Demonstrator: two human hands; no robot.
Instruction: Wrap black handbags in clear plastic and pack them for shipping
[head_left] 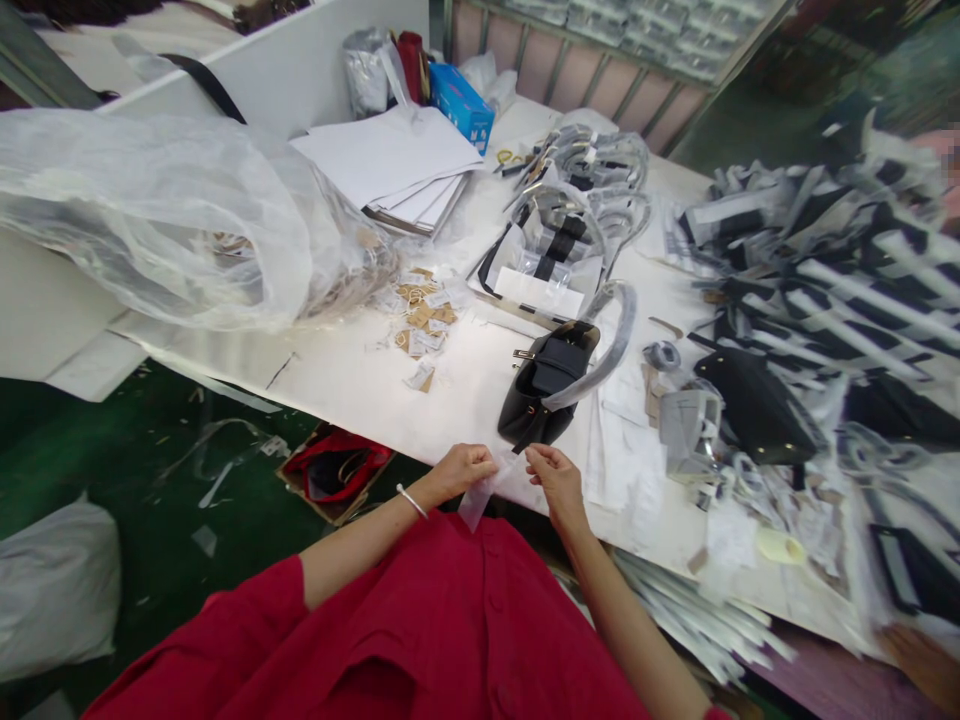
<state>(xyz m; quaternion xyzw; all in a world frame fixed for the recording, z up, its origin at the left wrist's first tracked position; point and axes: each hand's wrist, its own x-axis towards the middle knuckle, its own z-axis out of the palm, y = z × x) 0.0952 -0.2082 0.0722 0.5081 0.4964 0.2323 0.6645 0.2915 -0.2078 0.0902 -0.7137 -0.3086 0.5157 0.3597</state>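
Note:
My left hand point(469, 468) is closed in a pinch on a strip of clear plastic film point(475, 503), which hangs below the fingers at the table's front edge. Just to its right, my right hand point(556, 482) is also pinched, its fingertips close to the film and a thin black strap; what lies between them is too small to make out. Beyond both hands stands a small black handbag point(536, 392), its top open and a gold-coloured clasp on its side. Its handle point(600, 370) is wrapped in clear plastic and arches to the right.
Small brown tags point(427, 315) lie left of the bag, near a large clear plastic bag point(187, 220). Behind are stacked white sheets point(390, 150), a blue box point(461, 108) and wrapped handles point(592, 160). Black bags point(757, 400) crowd the right; another person's hand point(922, 660) shows there.

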